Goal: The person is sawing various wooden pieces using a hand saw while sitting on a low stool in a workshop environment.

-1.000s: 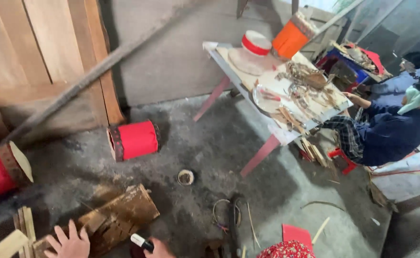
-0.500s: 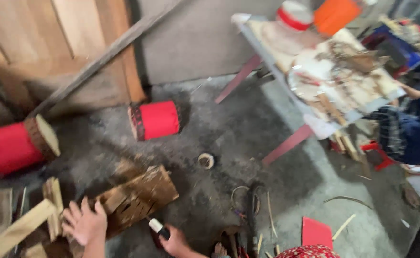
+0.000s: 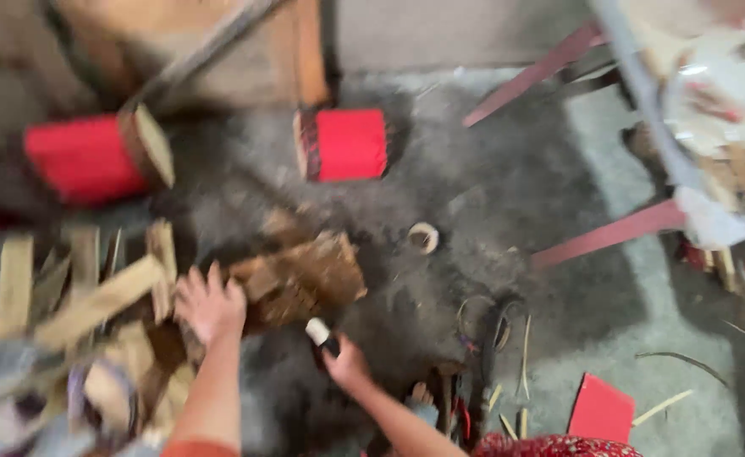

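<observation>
Both bare forearms reach forward from the lower edge of view toward the wooden block. The left hand lies flat with fingers spread on the block's left end. The right hand sits just below the block's right end, fist closed, thumb side up.

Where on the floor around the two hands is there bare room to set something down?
Bare grey floor lies between the red cylinder, the small ring and the pink table legs, and below the wood block near the right hand holding a dark tool. It is crowded by the left hand, among wooden slats, and at the wire tangle.
</observation>
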